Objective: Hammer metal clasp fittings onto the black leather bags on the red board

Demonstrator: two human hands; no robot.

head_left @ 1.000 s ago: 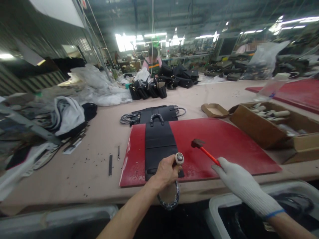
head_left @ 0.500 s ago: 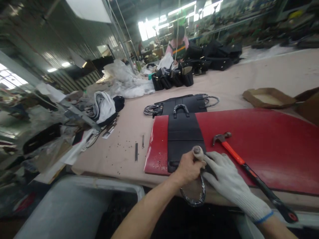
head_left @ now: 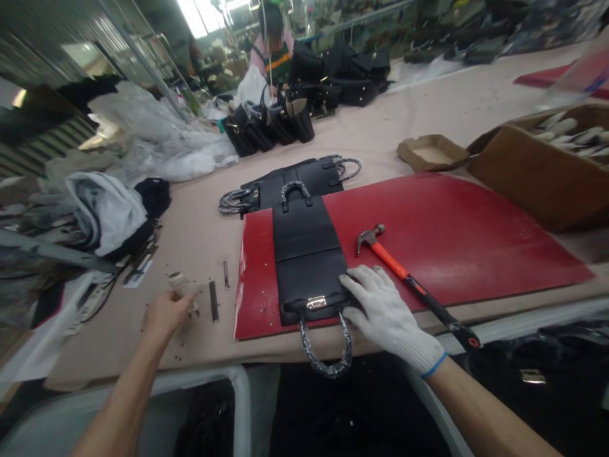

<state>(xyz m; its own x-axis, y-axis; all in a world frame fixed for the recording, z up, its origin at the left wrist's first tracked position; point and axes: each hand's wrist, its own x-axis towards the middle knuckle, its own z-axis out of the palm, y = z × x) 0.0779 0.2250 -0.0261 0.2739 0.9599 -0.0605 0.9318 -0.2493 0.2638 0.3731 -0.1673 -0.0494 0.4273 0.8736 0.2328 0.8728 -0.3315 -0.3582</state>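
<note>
A flat black handbag piece (head_left: 309, 254) lies on a red board (head_left: 257, 279), with a gold-coloured lock plate (head_left: 316, 303) at its near end. Its plastic-wrapped handle (head_left: 326, 371) hangs over the table's front edge. My right hand (head_left: 380, 311), in a white knit glove, rests flat with spread fingers at the bag's near right side. Bare, my left hand (head_left: 164, 317) grips a small whitish cylinder with a round top (head_left: 179, 284) over the table at left; its lower end is hard to make out. A claw hammer (head_left: 404, 273) lies right of the gloved hand.
A flat dark strip (head_left: 214, 301) and a thin metal tool (head_left: 226, 275) lie between my left hand and the board. More black bag pieces (head_left: 304, 178) lie behind. Cardboard boxes (head_left: 537, 178) stand at right. A person (head_left: 272, 47) is across the table.
My left hand has moved left, away from the bag, carrying the whitish cylinder. The lock plate now shows. My gloved hand has settled beside the bag, and the view has turned right.
</note>
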